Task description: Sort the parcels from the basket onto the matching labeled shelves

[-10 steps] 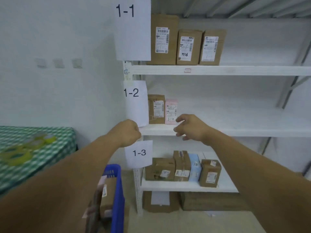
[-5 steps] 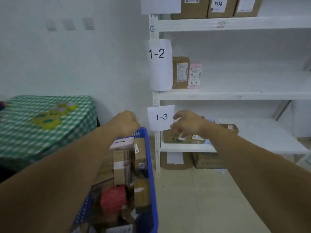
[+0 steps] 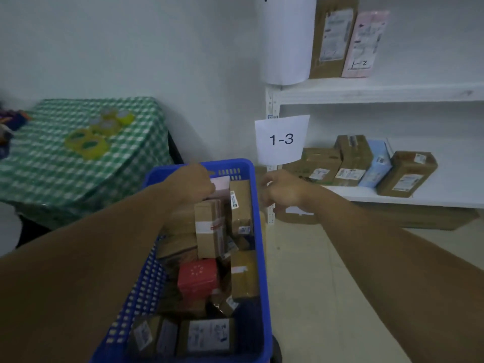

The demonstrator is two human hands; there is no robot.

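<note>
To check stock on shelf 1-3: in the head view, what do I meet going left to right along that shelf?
1-3 label → low brown box → taller brown box → light blue box → far-right brown box

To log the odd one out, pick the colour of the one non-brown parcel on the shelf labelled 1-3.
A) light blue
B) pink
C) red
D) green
A: on the 1-3 shelf, the light blue parcel stands among brown cardboard parcels.
</note>
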